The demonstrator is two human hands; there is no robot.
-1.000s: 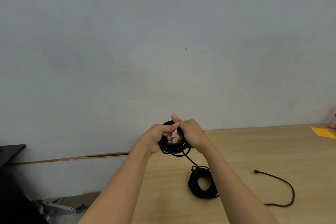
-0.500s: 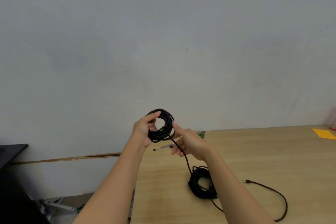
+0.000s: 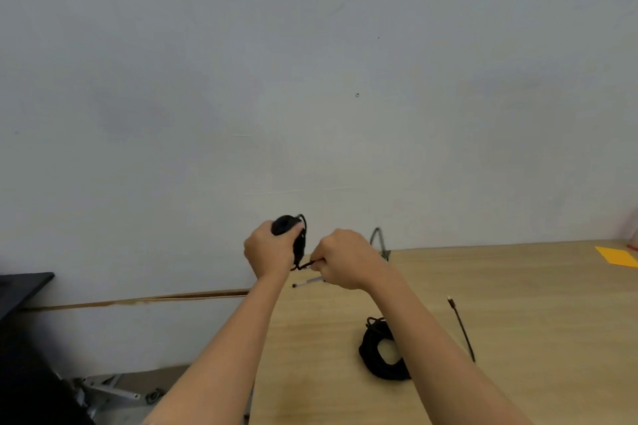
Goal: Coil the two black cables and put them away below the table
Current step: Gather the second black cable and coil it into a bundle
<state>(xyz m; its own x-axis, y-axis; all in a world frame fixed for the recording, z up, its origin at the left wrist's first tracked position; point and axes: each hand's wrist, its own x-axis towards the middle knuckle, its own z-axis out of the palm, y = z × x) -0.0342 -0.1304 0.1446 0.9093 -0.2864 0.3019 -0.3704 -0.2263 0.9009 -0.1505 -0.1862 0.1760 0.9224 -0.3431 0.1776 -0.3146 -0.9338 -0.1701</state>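
Just left of the frame's centre, we are gripping the small coil (image 3: 294, 234) with our left hand (image 3: 267, 250). Its fingers are curling round the bundle, so the black loops are showing only above and to the right of the fist. We are holding this coil in the air over the left edge of the table (image 3: 538, 300). It looks dense and dark, and its ring is standing roughly upright.

From its lower end a short strand (image 3: 305, 265) is running rightward, nearly level, into our right hand (image 3: 345, 262). That hand is pinching the strand with its fingers folded tight, though we cannot tell which fingers are doing the pinching. The strand's long axis is therefore lying left to right between the two fists. The right hand is the one feeding the line, and we judge the coming wrap depends on carrying it back over the loops.

Right of centre and lower, the second coil (image 3: 374, 355) is lying flat on the wood as a thick black ring, partly behind our right forearm. Further right a loose tail (image 3: 462, 326) with a plug end is lying on the table. We cannot trace which cable it belongs to.
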